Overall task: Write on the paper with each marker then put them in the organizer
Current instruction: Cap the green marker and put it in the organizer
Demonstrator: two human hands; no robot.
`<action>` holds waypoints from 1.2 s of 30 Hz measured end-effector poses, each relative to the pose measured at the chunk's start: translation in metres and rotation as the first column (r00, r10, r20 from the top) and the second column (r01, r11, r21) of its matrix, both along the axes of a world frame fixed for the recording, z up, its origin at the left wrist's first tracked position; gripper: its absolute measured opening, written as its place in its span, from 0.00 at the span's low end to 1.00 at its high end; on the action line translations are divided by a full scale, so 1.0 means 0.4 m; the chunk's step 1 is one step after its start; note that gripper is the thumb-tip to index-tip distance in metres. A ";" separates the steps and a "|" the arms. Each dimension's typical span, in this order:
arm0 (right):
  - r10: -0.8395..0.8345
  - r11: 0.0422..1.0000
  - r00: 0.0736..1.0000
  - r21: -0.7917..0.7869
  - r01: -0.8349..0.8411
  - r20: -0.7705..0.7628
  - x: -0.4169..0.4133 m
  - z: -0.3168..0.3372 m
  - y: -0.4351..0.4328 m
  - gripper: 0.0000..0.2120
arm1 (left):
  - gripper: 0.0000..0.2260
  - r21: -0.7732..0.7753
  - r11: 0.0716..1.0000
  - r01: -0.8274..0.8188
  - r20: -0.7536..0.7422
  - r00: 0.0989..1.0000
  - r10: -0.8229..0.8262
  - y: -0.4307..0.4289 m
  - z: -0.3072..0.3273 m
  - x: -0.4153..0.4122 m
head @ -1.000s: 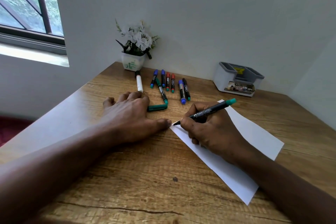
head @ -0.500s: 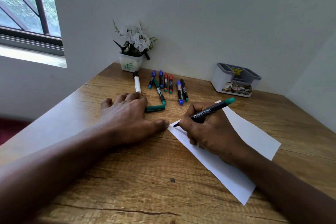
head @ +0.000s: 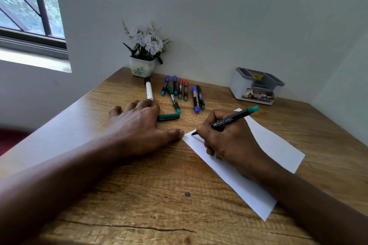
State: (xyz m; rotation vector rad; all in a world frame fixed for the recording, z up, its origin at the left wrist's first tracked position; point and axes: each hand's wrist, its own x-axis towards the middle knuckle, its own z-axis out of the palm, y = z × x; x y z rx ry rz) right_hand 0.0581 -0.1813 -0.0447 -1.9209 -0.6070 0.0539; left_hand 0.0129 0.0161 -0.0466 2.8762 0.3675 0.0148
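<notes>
Marker (head: 233,120) with a black barrel and a green end sits in the right hand (head: 229,141), the grip clamped on it low near the tip with thumb and fingers curled round the barrel. Its tip touches the paper (head: 274,145) at the sheet's left corner, and its green end tilts up and away to the right. That hand's heel rests on the paper and the forearm crosses the sheet's near-left edge.

Just left of the paper the left hand (head: 137,127) lies palm down on the tabletop (head: 159,195), grip apart and holding nothing. Its thumb tip reaches the paper's left corner; whether it presses the sheet I cannot tell.

Beyond the paper's left corner a green cap (head: 168,117) lies beside the left fingers. Farther beyond, loose markers (head: 185,91) lie in a rough row toward the wall (head: 219,26), with a white marker (head: 149,90) and a flower pot (head: 141,67) at their left. The organizer (head: 255,87) stands against the wall beyond the paper's far corner, well apart from the sheet, with bare wood between them. Bare wood also runs from the paper's near-left edge to the tabletop's front edge
</notes>
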 end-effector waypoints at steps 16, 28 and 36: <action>-0.014 1.000 0.999 -0.027 0.015 0.038 -0.002 -0.003 0.003 0.08 | 0.44 -0.011 1.000 -0.001 -0.009 1.000 0.001 0.000 0.002 -0.001; -0.072 0.997 0.997 -0.007 0.072 0.007 -0.002 -0.004 0.002 0.08 | 0.42 -0.011 1.000 0.005 0.001 1.000 -0.005 -0.001 0.006 -0.004; -0.082 0.996 0.997 -0.023 0.082 -0.011 -0.001 -0.002 0.002 0.08 | 0.42 -0.014 1.000 0.006 -0.008 1.000 -0.006 -0.003 0.008 -0.005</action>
